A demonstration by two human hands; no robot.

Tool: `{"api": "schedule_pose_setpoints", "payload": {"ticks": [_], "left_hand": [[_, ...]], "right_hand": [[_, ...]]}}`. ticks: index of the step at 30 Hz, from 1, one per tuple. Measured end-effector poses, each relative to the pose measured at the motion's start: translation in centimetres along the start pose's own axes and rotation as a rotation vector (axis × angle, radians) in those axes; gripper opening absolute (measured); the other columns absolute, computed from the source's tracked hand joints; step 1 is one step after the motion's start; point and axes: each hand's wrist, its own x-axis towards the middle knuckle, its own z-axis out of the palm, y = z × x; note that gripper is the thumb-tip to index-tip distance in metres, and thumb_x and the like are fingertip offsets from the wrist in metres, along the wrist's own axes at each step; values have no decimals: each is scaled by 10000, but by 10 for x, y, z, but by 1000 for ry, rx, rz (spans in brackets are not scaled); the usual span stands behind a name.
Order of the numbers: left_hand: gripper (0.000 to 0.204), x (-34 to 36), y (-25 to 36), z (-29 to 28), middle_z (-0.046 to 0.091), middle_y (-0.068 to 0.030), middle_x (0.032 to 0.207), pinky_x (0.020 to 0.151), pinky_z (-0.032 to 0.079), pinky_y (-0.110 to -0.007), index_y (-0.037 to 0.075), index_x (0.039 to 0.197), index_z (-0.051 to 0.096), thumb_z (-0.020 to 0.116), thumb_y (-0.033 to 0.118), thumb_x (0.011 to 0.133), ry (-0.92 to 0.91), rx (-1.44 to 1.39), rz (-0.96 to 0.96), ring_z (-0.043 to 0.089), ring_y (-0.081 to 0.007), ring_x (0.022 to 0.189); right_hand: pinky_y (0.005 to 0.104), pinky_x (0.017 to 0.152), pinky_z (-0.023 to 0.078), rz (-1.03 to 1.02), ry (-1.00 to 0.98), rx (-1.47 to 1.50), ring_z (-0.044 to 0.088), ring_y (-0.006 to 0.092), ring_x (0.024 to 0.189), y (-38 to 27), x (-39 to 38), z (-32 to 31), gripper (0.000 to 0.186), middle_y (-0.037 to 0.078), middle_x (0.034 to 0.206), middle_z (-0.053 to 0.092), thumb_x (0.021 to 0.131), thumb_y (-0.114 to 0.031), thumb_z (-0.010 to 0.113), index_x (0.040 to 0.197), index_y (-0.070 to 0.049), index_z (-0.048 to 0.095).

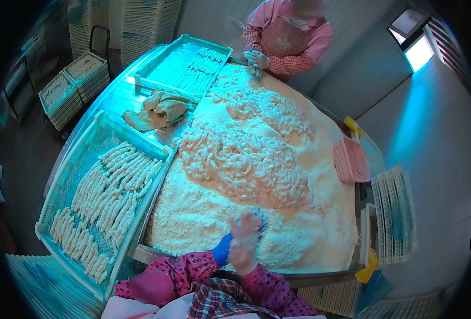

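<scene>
My left hand (223,250), in a blue glove, and my right hand (243,244), in a pale glove, are pressed together over the near part of a crumb bed. Slight motion blurs the fingers, and whatever lies between the palms is hidden. The left glove's fingertips show beyond the right hand, dusted with crumbs. Pale crumbs (187,228) spread thickly over the table around both hands. Just beyond them lies a big heap of pale, crumb-coated strips (235,159). On my left, a light plastic tray (46,212) holds rows of coated strips (113,186).
Across the table a co-worker (286,40) has gloved hands together, near a second tray (161,50) with strips. A tan cloth (163,106) lies between the trays. At right are a pink basket (351,159) and white crates (392,212); stacked trays (81,87) stand at far left.
</scene>
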Motion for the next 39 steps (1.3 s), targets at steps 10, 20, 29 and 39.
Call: {"api": "schedule_pose_setpoints", "payload": {"ticks": [10, 20, 29, 39], "left_hand": [[571, 6, 85, -16, 536, 1, 788, 620, 431, -294, 84, 1233, 459, 363, 560, 933, 682, -5, -47, 492, -138, 675], [577, -25, 115, -91, 392, 45, 595, 418, 282, -215, 23, 1267, 442, 341, 504, 963, 384, 89, -301, 301, -75, 454], [418, -2, 108, -29, 562, -66, 1158, 794, 477, -297, 55, 1325, 405, 416, 297, 984, 406, 11, -322, 550, -169, 850], [447, -18, 130, -68, 367, 44, 1441, 762, 422, -249, 159, 1425, 296, 313, 309, 1004, -177, -809, -158, 508, -110, 1038]], "right_hand": [[419, 1016, 345, -21, -153, 389, 415, 322, 1237, 14, 16, 46, 425, 151, 1315, 469, 906, -283, 500, 1274, -70, 493], [323, 899, 440, 738, 315, 150, 548, 201, 1000, 124, -51, -20, 240, 91, 1082, 560, 845, -22, 583, 1084, -36, 586], [270, 843, 470, 1014, 144, 880, 578, 133, 954, 106, -43, -3, 261, 37, 1002, 620, 839, 5, 591, 1098, -10, 618], [299, 793, 491, 338, -108, 637, 605, 218, 937, 27, 22, 38, 265, 94, 1006, 628, 773, -20, 643, 1030, -81, 668]]}}
